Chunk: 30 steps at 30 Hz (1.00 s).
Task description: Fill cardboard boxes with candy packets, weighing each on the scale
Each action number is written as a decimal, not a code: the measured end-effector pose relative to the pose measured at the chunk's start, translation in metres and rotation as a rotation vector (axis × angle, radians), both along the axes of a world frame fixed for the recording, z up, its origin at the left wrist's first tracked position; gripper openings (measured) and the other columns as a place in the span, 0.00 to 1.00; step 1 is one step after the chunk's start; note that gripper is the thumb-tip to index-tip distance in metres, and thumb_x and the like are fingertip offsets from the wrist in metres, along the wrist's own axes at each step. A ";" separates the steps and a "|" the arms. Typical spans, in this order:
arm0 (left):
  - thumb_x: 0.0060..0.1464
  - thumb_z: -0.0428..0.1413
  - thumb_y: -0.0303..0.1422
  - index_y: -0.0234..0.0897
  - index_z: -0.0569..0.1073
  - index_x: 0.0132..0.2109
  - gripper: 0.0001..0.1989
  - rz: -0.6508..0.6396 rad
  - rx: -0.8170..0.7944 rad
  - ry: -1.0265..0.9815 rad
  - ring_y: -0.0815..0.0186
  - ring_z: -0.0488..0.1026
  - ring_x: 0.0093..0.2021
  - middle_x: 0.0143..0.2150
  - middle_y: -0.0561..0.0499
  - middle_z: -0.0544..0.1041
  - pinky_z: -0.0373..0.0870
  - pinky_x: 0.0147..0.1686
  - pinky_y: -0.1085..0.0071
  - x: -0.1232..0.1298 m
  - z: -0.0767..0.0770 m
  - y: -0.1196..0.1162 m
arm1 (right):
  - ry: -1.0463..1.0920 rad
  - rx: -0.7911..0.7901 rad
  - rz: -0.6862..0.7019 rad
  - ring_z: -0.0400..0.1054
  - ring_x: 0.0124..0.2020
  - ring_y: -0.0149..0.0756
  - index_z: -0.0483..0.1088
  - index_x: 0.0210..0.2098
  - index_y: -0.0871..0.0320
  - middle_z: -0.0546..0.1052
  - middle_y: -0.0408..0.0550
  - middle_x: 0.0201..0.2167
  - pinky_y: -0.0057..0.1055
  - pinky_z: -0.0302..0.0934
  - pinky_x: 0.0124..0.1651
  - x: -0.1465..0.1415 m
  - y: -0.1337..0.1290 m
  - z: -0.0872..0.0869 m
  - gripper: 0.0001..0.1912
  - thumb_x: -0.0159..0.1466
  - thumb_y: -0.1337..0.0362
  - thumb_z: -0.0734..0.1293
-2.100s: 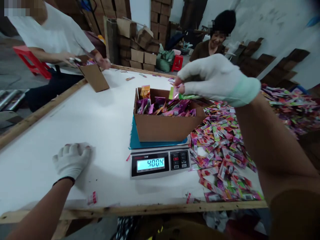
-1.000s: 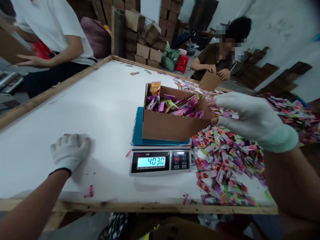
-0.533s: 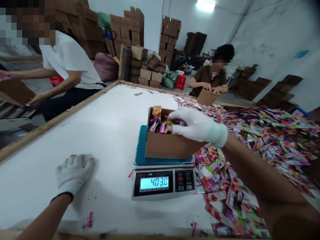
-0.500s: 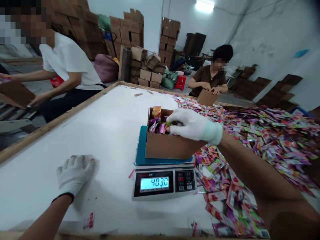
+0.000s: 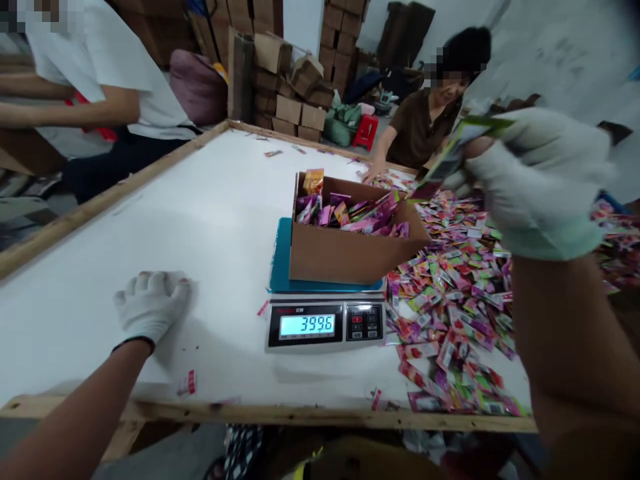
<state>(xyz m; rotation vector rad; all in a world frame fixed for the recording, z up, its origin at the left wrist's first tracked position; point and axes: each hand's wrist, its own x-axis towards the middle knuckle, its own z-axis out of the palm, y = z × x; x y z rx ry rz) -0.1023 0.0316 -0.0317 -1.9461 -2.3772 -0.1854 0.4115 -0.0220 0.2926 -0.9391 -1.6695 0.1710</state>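
The big white table (image 5: 210, 220) has a wood edge. A heap of packets (image 5: 455, 293) lies on it, right of the box (image 5: 345, 257). The box sits on the scale (image 5: 325, 323), with packets inside. The scale says 399.6. The left hand (image 5: 150, 307) lies on the table, fingers a bit spread. The right hand (image 5: 535, 173) pinches a green packet (image 5: 445, 163).

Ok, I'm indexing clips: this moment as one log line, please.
left hand: on table | right hand: holding green-edged packet, raised | carton: packets inside, on scale | scale: lit, digits 3996
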 end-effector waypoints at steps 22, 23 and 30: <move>0.66 0.33 0.53 0.32 0.67 0.57 0.33 0.008 0.021 -0.013 0.48 0.60 0.62 0.61 0.35 0.67 0.58 0.60 0.52 -0.005 -0.007 0.001 | -0.941 -0.209 0.061 0.74 0.43 0.42 0.72 0.58 0.59 0.79 0.53 0.48 0.38 0.68 0.47 -0.018 -0.009 -0.012 0.28 0.60 0.57 0.73; 0.66 0.33 0.52 0.33 0.67 0.57 0.32 0.013 0.025 -0.020 0.49 0.60 0.62 0.62 0.36 0.66 0.57 0.60 0.52 -0.006 -0.007 0.001 | -1.032 -0.239 0.100 0.74 0.44 0.43 0.74 0.55 0.57 0.79 0.52 0.47 0.39 0.66 0.49 -0.014 -0.009 -0.018 0.25 0.60 0.58 0.73; 0.64 0.36 0.48 0.34 0.68 0.57 0.29 0.062 0.029 -0.040 0.49 0.56 0.67 0.65 0.37 0.65 0.54 0.63 0.50 -0.009 -0.011 -0.001 | -1.167 -0.390 -0.059 0.70 0.38 0.41 0.73 0.33 0.58 0.76 0.51 0.31 0.34 0.59 0.41 -0.047 0.026 -0.056 0.08 0.65 0.61 0.65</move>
